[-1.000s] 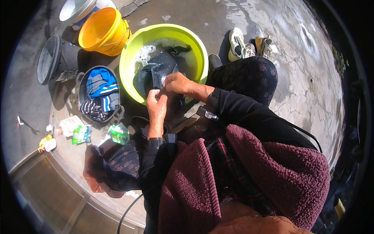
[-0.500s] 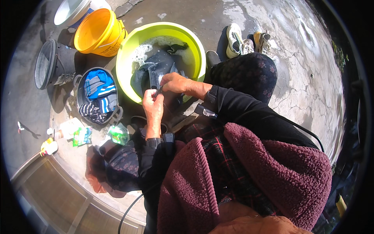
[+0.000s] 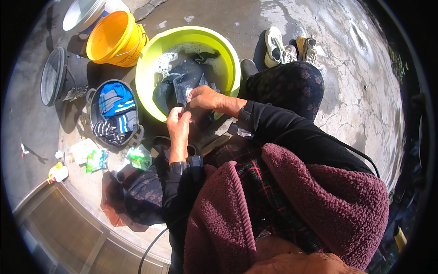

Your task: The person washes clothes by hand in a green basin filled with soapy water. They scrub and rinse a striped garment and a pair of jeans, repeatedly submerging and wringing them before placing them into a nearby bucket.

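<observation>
A dark wet garment (image 3: 185, 81) lies partly in soapy water inside a yellow-green basin (image 3: 143, 77), with one end drawn up over the near rim. My left hand (image 3: 178, 125) pinches the edge of that end at the near side of the basin. Close beside it, my right hand (image 3: 206, 98) is closed on the same cloth, fingertips almost meeting those of the left. White suds (image 3: 165, 64) float round the garment. Just what part of the garment sits between my fingertips is too small to make out.
Left of the basin stand a yellow bucket (image 3: 106, 39), a grey bucket (image 3: 54, 75) and a grey tub (image 3: 94, 112) holding blue and striped clothes (image 3: 116, 98). Green packets (image 3: 139, 156) and a bottle (image 3: 58, 172) lie nearer. Shoes (image 3: 274, 48) stand at the far right.
My left hand has shifted very slightly down from the cloth's edge. The garment and the right hand have hardly moved.
</observation>
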`<state>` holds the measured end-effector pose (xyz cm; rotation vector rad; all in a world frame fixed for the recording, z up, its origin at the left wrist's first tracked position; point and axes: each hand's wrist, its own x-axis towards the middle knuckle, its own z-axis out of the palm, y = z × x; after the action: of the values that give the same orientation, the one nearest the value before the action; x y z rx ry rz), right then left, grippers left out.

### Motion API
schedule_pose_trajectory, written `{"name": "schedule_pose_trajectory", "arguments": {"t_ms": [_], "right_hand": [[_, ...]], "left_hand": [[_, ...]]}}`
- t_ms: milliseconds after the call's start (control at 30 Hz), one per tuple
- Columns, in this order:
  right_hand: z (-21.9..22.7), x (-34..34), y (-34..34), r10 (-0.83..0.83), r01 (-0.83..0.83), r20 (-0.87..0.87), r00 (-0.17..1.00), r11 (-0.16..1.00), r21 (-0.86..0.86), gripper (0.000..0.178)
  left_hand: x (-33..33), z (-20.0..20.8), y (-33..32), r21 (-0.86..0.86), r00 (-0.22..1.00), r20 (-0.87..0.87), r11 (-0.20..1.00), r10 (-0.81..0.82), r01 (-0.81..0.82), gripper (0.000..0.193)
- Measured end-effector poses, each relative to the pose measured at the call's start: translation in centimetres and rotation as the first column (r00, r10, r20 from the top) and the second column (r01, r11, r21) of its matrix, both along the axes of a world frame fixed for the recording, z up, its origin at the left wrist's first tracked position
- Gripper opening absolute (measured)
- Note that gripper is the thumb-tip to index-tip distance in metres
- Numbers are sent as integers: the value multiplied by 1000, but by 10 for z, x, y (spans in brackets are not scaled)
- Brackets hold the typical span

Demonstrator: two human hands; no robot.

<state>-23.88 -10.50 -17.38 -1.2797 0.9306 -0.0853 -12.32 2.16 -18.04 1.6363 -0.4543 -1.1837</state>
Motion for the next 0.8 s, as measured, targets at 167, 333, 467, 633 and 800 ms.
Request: {"name": "schedule_pose_trajectory", "arguments": {"t_ms": [167, 333, 467, 633, 800], "right_hand": [[0, 2, 3, 27, -34, -61, 998, 993, -114, 20], [6, 1, 8, 195, -233, -133, 972, 877, -421, 22], [9, 0, 9, 242, -281, -144, 960, 842, -461, 22], [11, 0, 3, 246, -249, -68, 967, 852, -461, 24], [22, 1, -2, 286, -385, -278, 917, 814, -435, 31]], "left_hand": [[6, 4, 1, 109, 985, -168, 993, -26, 44, 11], [6, 4, 3, 170, 967, -249, 981, -45, 89, 7], [2, 1, 5, 97, 924, -379, 995, 49, -13, 11], [-3, 0, 4, 77, 901, -395, 984, 181, -163, 4], [-5, 4, -1, -54, 950, -281, 985, 140, -161, 7]]}}
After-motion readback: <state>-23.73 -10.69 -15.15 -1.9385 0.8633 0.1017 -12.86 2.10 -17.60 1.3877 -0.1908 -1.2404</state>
